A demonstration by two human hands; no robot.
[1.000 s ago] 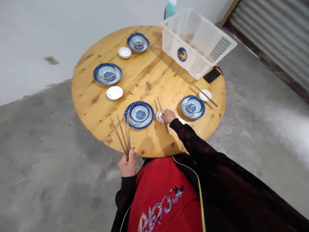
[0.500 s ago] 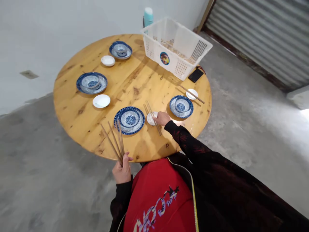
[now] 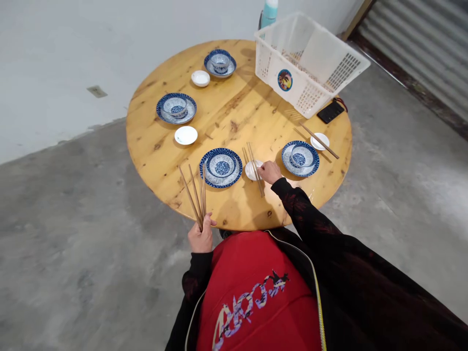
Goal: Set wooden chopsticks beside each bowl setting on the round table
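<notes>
My left hand (image 3: 201, 237) is closed round a bundle of several brown chopsticks (image 3: 193, 192) that fan up over the near edge of the round wooden table (image 3: 234, 117). My right hand (image 3: 269, 171) rests on the table beside a small white saucer (image 3: 251, 171), fingers curled at a pair of chopsticks (image 3: 254, 162) lying across that saucer. A blue patterned plate with a bowl (image 3: 221, 167) sits just left of the saucer. Another plate with a bowl (image 3: 300, 158) lies to the right of my hand.
Two more blue plate and bowl sets (image 3: 176, 107) (image 3: 220, 64), each with a white saucer (image 3: 185, 135) (image 3: 201, 78), stand further back. A white plastic basket (image 3: 309, 63), a dark phone (image 3: 330, 111), a teal bottle (image 3: 269, 12) and a saucer with chopsticks (image 3: 319, 141) sit at the right.
The pair of chopsticks under my right hand has swung to lie straighter across the small saucer. My left hand keeps its hold on the bundle. The camera view has shifted.
</notes>
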